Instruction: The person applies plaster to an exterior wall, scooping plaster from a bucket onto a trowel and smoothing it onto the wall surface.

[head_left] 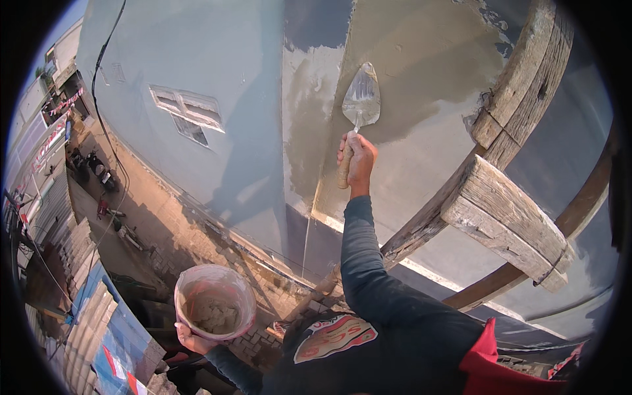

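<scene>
My right hand (359, 160) is closed round the handle of a pointed trowel (362, 99), held up against the wall with its blade tip upward. Wet grey-green mortar (421, 72) coats the wall around and to the right of the blade, with a narrower smeared band (309, 112) to its left. Low on the left, my left hand (192, 339) grips the side of a pinkish bucket (248, 296). Some grey mortar (216, 316) lies in the bottom of the bucket. Part of the left hand's fingers is hidden beneath the bucket.
A weathered wooden ladder (507, 217) leans close on my right. A dark cable (99, 85) hangs at the left. Far below run a paved lane (155, 217) with parked motorbikes (99, 172) and corrugated roofs (85, 316). A small window (187, 108) sits in the pale blue wall.
</scene>
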The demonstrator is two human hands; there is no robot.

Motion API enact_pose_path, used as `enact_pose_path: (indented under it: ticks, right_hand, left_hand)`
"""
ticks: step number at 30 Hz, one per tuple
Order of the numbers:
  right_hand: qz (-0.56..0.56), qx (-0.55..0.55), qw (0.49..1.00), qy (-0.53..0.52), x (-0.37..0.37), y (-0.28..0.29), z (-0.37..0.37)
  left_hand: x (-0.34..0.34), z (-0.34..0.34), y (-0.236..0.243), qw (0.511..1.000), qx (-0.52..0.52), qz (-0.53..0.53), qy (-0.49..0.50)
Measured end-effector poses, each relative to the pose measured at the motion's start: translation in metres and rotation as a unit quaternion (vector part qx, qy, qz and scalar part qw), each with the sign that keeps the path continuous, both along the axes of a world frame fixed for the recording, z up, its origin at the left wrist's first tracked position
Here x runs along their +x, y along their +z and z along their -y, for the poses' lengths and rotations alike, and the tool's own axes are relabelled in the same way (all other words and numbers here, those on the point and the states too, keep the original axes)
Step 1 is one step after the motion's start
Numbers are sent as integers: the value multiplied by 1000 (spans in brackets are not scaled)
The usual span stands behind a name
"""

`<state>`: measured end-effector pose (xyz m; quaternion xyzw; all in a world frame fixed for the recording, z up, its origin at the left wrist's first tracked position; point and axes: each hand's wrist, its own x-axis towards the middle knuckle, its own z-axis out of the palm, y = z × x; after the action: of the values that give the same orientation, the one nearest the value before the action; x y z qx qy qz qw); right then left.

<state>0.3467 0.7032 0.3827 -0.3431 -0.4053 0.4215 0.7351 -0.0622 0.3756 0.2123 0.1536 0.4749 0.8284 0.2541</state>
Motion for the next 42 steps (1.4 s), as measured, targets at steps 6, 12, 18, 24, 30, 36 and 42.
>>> enact_pose_path:
  ticks: [6,12,18,24,30,36,42]
  right_hand:
    - [84,15,991,-99,-19,-25,24]
    - [258,1,947,192,-70,8,98]
    - [623,92,713,308,-108,5,152]
    - [685,214,658,228,-158,-83,156]
    - [719,204,632,206,-183,-76,165]
    - [702,253,649,146,-181,-79,160]
    - [694,291,637,168,-172,-74,163]
  left_hand:
    - [15,0,20,1000,-24,3,3]
    - [30,-23,56,996,45,-29,-74]
    - [45,-59,81,990,103,-77,-51]
    - [60,-71,93,988,68,-136,-23]
    - [62,-68,82,990,59,-119,-51]
    - [65,-71,90,990,93,-46,-93]
    - [62,-73,100,986,100,-47,-122]
